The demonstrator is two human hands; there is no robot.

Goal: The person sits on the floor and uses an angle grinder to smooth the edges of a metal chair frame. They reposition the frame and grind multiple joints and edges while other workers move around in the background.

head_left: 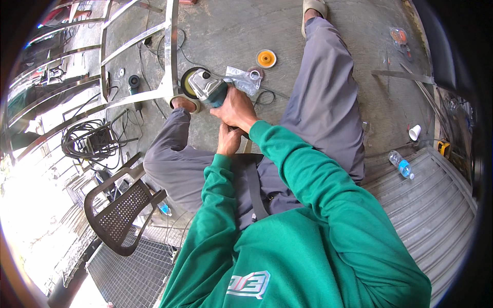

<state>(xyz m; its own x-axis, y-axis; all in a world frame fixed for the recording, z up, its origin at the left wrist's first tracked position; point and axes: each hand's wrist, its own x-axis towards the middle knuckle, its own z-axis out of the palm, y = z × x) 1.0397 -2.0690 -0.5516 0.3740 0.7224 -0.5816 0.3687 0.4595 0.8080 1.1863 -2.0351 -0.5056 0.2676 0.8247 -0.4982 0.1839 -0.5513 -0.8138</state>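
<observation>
An angle grinder (207, 88) with a silver head and teal body is held in front of me, pointing up and left. Its round yellowish disc (188, 83) is beside the corner of a pale metal frame (168, 77). My right hand (237, 109) is wrapped round the teal body just behind the head. Closer to my lap, my left hand (229, 138) is closed round the rear of the grinder, which the fingers mostly hide. On the floor just beyond lie a clear plastic bag (243, 79) and an orange disc (266, 58).
Cables trail near my feet, and a second grinder (134, 84) stands by the frame. A coiled cable (92, 138) and brown plastic chair (120, 208) are at left. To the right are a water bottle (401, 165), white cup (414, 132), ribbed metal sheet (426, 205) and metal bars (426, 92).
</observation>
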